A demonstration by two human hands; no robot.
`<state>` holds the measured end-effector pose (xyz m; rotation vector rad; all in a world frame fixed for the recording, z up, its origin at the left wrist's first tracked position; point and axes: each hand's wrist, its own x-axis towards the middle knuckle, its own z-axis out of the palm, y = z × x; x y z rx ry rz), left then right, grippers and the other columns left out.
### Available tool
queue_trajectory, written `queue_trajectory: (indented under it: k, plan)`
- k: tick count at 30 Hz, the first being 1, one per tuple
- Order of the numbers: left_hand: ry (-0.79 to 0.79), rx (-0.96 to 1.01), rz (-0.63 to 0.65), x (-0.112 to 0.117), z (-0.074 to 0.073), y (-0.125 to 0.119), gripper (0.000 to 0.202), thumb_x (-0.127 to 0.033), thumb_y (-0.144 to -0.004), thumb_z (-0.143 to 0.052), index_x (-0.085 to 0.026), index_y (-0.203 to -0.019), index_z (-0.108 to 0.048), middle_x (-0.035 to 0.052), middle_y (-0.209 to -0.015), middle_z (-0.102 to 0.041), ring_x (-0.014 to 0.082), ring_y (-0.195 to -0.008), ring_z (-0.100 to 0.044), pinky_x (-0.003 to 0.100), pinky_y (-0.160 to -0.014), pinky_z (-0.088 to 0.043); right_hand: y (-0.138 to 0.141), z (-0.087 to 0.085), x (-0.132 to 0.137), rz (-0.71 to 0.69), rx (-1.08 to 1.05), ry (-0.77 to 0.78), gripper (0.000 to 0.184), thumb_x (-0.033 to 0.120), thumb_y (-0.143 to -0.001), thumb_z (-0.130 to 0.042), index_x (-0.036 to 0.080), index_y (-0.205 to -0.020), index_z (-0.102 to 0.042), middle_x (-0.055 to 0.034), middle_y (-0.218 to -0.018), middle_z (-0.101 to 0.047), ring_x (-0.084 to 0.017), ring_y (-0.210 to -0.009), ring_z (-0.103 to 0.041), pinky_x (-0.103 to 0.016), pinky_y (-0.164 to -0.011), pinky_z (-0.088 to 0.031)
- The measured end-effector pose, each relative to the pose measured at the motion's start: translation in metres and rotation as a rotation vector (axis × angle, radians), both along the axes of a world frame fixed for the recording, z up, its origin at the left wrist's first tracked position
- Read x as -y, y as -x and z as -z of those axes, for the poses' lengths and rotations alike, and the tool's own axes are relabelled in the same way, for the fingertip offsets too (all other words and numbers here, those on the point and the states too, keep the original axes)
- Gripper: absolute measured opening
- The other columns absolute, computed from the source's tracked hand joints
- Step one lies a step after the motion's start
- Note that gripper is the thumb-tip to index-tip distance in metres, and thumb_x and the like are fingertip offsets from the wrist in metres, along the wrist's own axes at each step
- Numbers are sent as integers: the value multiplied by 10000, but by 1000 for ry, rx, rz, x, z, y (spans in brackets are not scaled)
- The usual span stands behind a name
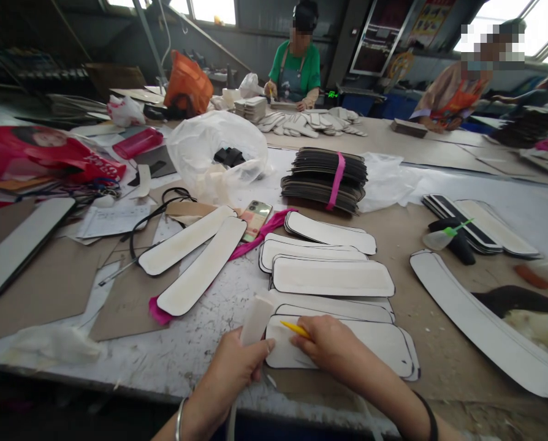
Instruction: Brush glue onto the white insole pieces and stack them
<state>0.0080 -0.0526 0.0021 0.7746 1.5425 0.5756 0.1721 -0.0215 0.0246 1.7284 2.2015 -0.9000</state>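
My left hand (235, 366) is closed round a small white strip (255, 318) that sticks up from its fingers. My right hand (331, 346) pinches a thin yellow tool (295, 329) and rests on the nearest white padded piece with black edging (375, 349). Both hands meet at that piece's left end, near the table's front edge. Above it lies a fanned row of several similar white pieces (331, 277). Two more white pieces (195, 254) lie slanted to the left, on a pink ribbon (260, 236).
A phone (255, 219) lies beside the ribbon. A stack of black pieces bound with a pink band (324, 177) and a clear plastic bag (219, 156) stand behind. A long white strip (480, 324) and a glue bottle (442, 237) are at right. Two people work at the far end.
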Motion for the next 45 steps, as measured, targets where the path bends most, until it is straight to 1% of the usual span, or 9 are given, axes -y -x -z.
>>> queue_trajectory:
  k: [5, 8, 11, 15, 21, 28, 34, 41, 45]
  plan:
    - [-33, -59, -9, 1, 2, -3, 280, -445, -595, -593, -187, -556, -489, -57, -287, -423, 93, -309, -336, 222, -375, -241, -7, -12, 10, 6, 25, -28, 185, 316, -816, -492, 195, -812, -631, -90, -812, -685, -226, -746, -617, -265, -575, -336]
    - [-44, -66, -4, 2, 1, -2, 315, -467, -595, -600, -193, -518, -466, -47, -291, -433, 95, -318, -341, 224, -389, -250, -44, -18, 27, 62, 60, -14, 174, 307, -827, -473, 207, -799, -613, -71, -805, -682, -227, -748, -617, -274, -605, -358]
    - [-57, -92, -11, 4, 1, -2, 321, -464, -597, -603, -198, -505, -450, -44, -292, -437, 99, -322, -347, 230, -399, -261, -93, -16, 49, 215, 119, -37, 218, 308, -867, -395, 216, -859, -592, -68, -875, -677, -233, -812, -615, -298, -673, -387]
    - [-73, -156, 12, 7, -2, -6, 324, -452, -599, -605, -197, -480, -443, -40, -300, -450, 103, -329, -366, 234, -411, -279, -129, -5, 70, 360, 229, -194, 253, 313, -895, -334, 211, -842, -559, -69, -870, -671, -237, -803, -618, -304, -648, -385]
    - [-77, -245, 66, 8, -3, -8, 317, -483, -599, -572, -197, -503, -474, -35, -304, -465, 119, -334, -386, 245, -425, -310, -116, 7, 68, 315, 440, -453, 135, 249, -876, -419, 204, -800, -522, -48, -769, -645, -203, -707, -616, -274, -535, -326]
    - [-66, -263, 65, 8, -4, -13, 298, -473, -599, -559, -211, -505, -452, -45, -294, -450, 120, -319, -375, 235, -409, -296, -118, 9, 60, 277, 472, -438, 88, 139, -829, -474, 193, -768, -507, -46, -746, -635, -199, -719, -615, -262, -532, -316]
    - [-71, -322, 74, 9, -9, -17, 260, -455, -608, -554, -220, -530, -473, -45, -283, -439, 139, -310, -386, 246, -400, -309, -119, 9, 54, 279, 497, -403, 81, 144, -833, -478, 196, -779, -508, -52, -730, -655, -189, -674, -627, -255, -509, -309]
    - [-39, -299, 60, 8, -2, -16, 272, -481, -583, -565, -221, -610, -489, -60, -278, -420, 139, -294, -368, 242, -389, -287, -122, 12, 51, 265, 493, -388, 104, 150, -845, -468, 192, -764, -519, -60, -707, -652, -204, -655, -629, -263, -499, -292]
    - [-34, -296, 73, 8, 1, -15, 292, -501, -574, -566, -223, -583, -479, -60, -278, -411, 133, -292, -355, 243, -387, -273, -125, 13, 54, 293, 511, -423, 133, 242, -874, -458, 193, -765, -516, -68, -708, -646, -216, -643, -626, -268, -477, -258]
